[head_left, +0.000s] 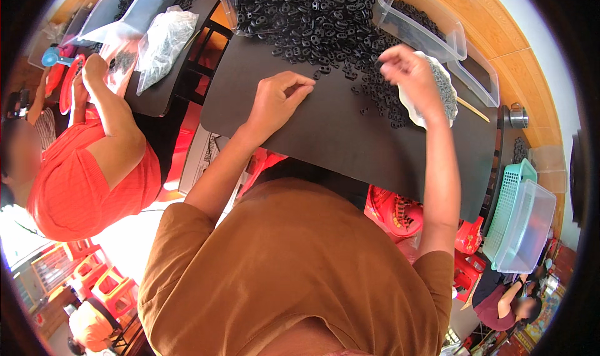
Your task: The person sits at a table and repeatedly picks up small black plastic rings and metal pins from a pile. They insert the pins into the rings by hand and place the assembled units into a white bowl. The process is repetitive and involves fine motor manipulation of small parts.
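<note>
My left hand (278, 100) is over the dark table (300, 128), thumb and forefinger brought together in a pinch. Whatever lies between those fingertips is too small to make out. Just beyond them are a few small black plastic pieces (323, 70) with two holes each. My right hand (412, 81), smeared by motion, is at the left side of a white scalloped bowl (415, 116) and partly covers it. Tiny grey parts (445, 87) fill this bowl. A large heap of the same black pieces (306, 19) spreads across the far side of the table, with a looser scatter (384, 97) beside the bowl.
Clear plastic bins (431, 34) stand at the far right, near a thin wooden stick (473, 109). A green basket (509, 206) is at the right. On the left, a co-worker in red (94, 168) sits by another table with a plastic bag (164, 47).
</note>
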`<act>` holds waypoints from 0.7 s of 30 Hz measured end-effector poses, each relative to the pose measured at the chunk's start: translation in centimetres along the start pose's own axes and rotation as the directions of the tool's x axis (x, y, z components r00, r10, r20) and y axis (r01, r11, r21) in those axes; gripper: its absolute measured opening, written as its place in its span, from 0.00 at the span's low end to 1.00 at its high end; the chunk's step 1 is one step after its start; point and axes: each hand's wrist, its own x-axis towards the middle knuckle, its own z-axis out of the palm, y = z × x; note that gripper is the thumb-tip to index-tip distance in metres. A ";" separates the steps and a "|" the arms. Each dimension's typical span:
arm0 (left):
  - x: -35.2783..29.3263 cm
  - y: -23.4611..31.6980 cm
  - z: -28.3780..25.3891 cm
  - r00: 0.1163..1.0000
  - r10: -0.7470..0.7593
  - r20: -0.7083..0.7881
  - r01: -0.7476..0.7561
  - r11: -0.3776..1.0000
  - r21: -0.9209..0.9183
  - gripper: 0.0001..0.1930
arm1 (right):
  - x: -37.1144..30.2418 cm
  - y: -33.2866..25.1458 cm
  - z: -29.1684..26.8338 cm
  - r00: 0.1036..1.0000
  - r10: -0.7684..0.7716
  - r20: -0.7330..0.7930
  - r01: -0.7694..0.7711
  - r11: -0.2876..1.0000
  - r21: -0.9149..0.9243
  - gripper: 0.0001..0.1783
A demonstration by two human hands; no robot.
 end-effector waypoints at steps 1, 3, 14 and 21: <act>-0.1 -0.2 0.0 0.999 0.039 -0.012 -0.038 0.998 0.044 0.06 | 1.5 0.8 -2.0 0.999 -0.023 -0.044 0.028 0.994 0.109 0.10; 0.0 -0.2 0.1 0.999 0.055 0.002 -0.054 0.991 0.120 0.09 | 4.9 2.6 -6.0 0.978 -0.044 -0.204 0.103 0.952 0.288 0.14; 1.8 0.5 0.6 0.992 0.109 0.060 -0.124 0.883 0.453 0.11 | 2.4 1.9 -0.3 0.907 -0.176 -0.382 0.126 0.980 -0.152 0.12; 1.9 0.1 1.5 0.977 0.181 0.114 -0.212 0.890 0.404 0.08 | -2.4 2.4 -1.9 0.967 -0.102 -0.234 -0.052 0.818 -0.573 0.10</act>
